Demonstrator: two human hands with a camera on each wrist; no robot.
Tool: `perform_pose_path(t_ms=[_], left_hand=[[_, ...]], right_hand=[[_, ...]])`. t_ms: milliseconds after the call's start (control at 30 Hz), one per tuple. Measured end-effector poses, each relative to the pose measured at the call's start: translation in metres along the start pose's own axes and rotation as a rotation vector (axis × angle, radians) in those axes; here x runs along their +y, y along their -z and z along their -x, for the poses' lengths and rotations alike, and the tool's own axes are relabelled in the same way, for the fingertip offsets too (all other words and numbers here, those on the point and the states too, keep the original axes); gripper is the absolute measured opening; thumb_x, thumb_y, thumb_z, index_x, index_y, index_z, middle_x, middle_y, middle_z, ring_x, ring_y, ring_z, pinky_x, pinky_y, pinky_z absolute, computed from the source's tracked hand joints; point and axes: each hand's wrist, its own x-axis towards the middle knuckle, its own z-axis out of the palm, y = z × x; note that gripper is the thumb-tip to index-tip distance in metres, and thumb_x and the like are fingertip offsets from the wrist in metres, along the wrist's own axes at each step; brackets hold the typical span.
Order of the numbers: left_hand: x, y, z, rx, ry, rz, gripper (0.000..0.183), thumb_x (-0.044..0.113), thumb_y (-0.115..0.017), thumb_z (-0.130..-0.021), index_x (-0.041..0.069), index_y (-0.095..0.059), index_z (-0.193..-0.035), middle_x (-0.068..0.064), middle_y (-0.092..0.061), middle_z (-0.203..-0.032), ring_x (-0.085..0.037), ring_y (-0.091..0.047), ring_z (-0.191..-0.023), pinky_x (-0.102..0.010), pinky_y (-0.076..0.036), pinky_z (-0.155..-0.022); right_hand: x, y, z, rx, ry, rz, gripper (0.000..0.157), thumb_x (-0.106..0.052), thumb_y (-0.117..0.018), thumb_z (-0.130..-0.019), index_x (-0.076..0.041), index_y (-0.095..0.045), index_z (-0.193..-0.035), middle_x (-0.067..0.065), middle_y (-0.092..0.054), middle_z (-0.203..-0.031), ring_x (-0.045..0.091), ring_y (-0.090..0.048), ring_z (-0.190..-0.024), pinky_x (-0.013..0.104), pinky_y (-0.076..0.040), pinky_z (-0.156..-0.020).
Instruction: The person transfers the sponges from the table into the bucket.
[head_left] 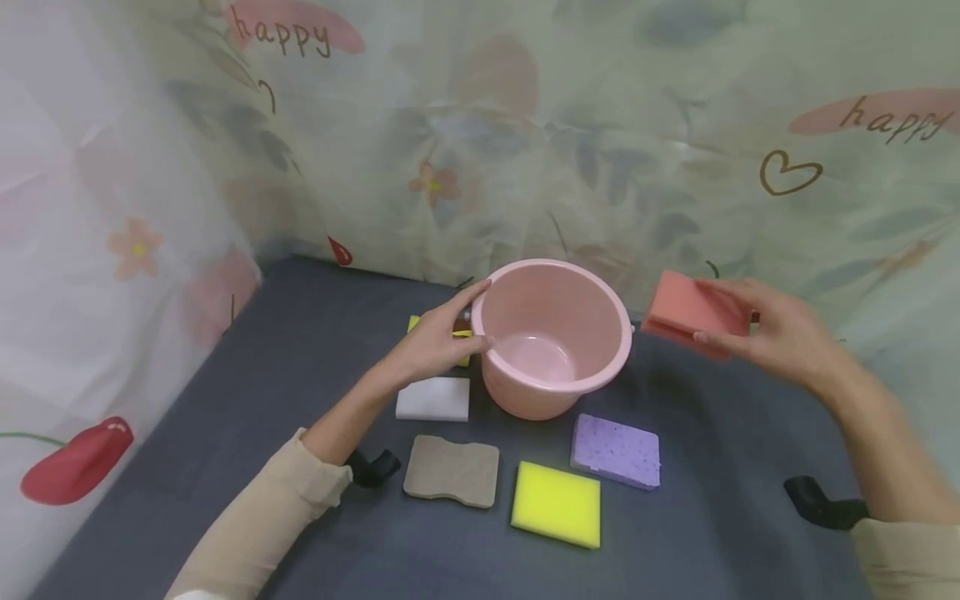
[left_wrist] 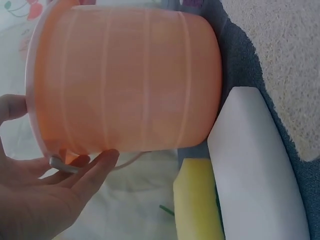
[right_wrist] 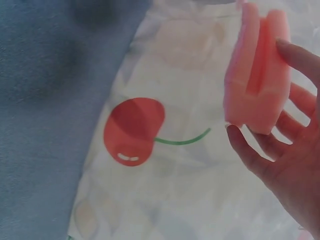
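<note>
With my left hand [head_left: 431, 340], fingers partly curled, I grip the left rim of the pink bucket [head_left: 517, 397] on the dark surface [head_left: 675, 550]. My right hand [head_left: 787, 329] pinches a grooved pink sponge [head_left: 690, 304] between thumb and fingers, holding it up just right of the bucket. Left of the bucket lie a white block [head_left: 432, 400] and, partly hidden behind my hand, a yellow piece [head_left: 414, 322]. Nearer me than the bucket are a grey-brown sponge [head_left: 452, 471], a yellow sponge [head_left: 557, 504] and a speckled purple sponge [head_left: 617, 450].
</note>
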Motion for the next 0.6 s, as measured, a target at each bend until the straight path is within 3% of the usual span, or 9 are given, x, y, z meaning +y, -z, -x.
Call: perform_pose_path(t_ms=[167,367,600], left_hand=[[0.0,0.0,-0.001,-0.017,-0.011,0.031,0.078,0.019,-0.063,-0.094,0.025,-0.022,-0.159,-0.006,-0.031,-0.159,-0.028,-0.049,-0.134,-0.042,-0.052,-0.096],[0.0,-0.001,-0.002,-0.017,0.004,0.049,0.088,0.028,-0.073,-0.09,0.024,-0.02,-0.16,-0.003,-0.031,-0.159,-0.027,-0.047,-0.135,-0.037,-0.052,-0.095],[-0.003,-0.001,-0.003,-0.034,0.013,0.125,0.092,0.026,-0.078,-0.086,0.026,-0.023,-0.159,0.001,-0.031,-0.158,-0.025,-0.046,-0.135,-0.035,-0.054,-0.092]], right_hand=[[-0.01,0.007,-0.004,0.04,0.055,0.004,0.077,-0.036,-0.083,-0.08,-0.007,-0.051,-0.144,0.021,-0.057,-0.128,0.032,-0.052,-0.097,0.045,-0.042,-0.072],[-0.026,0.012,-0.009,0.031,0.067,-0.014,0.076,-0.038,-0.082,-0.081,-0.012,-0.051,-0.146,0.018,-0.056,-0.13,0.031,-0.05,-0.102,0.045,-0.039,-0.074],[-0.049,0.011,-0.014,0.026,0.109,-0.039,0.072,-0.039,-0.081,-0.082,-0.016,-0.053,-0.145,0.016,-0.056,-0.134,0.03,-0.051,-0.104,0.045,-0.041,-0.076]])
